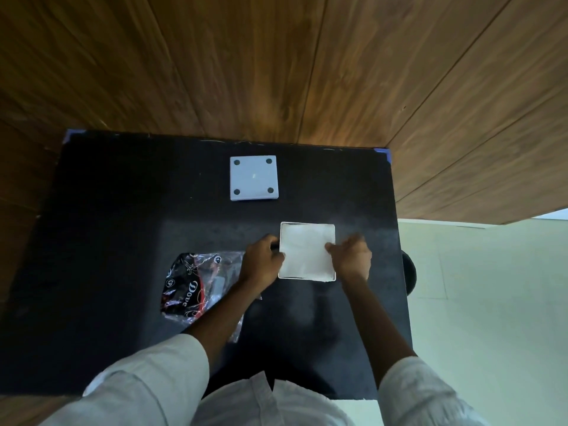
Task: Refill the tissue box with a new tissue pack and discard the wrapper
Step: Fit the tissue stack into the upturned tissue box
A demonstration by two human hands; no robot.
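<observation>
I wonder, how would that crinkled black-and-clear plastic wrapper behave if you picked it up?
The crinkled black-and-clear plastic wrapper would probably be floppy, since it lies creased and collapsed. It is likely very light, looking flat and see-through. Its glossy film may be slippery.

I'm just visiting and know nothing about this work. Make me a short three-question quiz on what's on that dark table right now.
1. True or false: the white box between the left hand and the right hand already has white tissue in it.
2. Which lies nearest the wood wall?
A. the box
B. the wrapper
C. the square white panel
3. Fill in: the panel shows ___ dark round pads.

Key
1. True; the open top shows white tissue.
2. C
3. four, one near each corner.
</observation>
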